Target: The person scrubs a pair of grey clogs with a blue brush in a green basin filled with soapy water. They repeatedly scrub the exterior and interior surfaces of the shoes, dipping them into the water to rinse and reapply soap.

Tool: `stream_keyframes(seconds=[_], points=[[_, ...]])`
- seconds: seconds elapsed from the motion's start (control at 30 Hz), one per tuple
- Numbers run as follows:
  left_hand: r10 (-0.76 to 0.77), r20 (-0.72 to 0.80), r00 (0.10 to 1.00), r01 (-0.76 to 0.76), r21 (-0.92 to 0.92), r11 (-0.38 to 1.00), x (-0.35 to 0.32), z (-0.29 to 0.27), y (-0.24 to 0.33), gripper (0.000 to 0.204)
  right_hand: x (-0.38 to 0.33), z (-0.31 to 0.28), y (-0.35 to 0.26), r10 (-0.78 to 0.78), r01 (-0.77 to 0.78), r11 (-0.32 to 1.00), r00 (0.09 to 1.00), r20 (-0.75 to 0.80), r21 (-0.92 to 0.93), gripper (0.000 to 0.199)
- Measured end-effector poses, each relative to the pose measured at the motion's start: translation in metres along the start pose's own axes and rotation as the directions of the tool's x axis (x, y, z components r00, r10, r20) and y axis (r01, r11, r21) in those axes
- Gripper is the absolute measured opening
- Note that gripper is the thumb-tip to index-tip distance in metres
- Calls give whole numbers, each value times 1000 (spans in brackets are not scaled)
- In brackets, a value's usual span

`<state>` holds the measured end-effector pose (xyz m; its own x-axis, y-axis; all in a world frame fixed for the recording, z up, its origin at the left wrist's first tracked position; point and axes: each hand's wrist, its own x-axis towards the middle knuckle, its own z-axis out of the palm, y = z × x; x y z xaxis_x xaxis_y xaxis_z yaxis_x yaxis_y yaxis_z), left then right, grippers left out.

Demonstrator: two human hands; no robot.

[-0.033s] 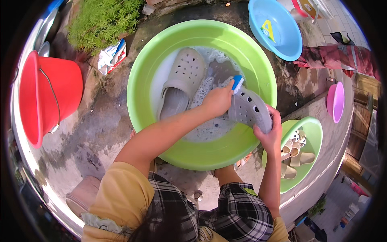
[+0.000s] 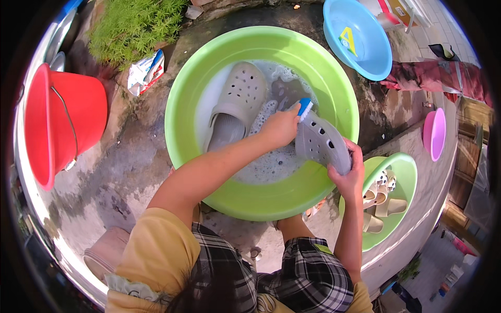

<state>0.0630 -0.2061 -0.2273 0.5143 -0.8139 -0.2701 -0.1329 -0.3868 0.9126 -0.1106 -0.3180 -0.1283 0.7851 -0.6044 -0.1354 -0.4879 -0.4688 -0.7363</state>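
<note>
My left hand [image 2: 282,128] reaches across and grips a blue scrubbing brush [image 2: 304,107], pressing it against the top of a grey perforated clog [image 2: 321,143]. That clog is held at its lower end by my right hand [image 2: 350,175], tilted over the right rim of a large green basin [image 2: 180,109]. A second grey clog [image 2: 237,101] lies in the soapy water [image 2: 271,164] inside the basin, left of the brush.
A red bucket [image 2: 62,120] stands at the left. A blue basin [image 2: 360,41] is at the upper right and a pink bowl [image 2: 434,133] at the right. A smaller green basin [image 2: 404,169] by my right knee holds several sandals. A green plant [image 2: 135,23] and a packet [image 2: 146,70] lie beyond the big basin.
</note>
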Motion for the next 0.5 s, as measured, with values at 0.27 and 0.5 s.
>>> stream_keyframes(seconds=[0.27, 0.5], points=[[20, -4, 1000, -20, -3, 1000, -10, 10, -14, 49, -8, 0, 4, -79, 81, 995, 996, 36, -50, 63], [35, 116, 993, -22, -110, 994, -41, -5, 40, 45, -12, -9, 10, 13, -11, 999, 998, 58, -31, 63]])
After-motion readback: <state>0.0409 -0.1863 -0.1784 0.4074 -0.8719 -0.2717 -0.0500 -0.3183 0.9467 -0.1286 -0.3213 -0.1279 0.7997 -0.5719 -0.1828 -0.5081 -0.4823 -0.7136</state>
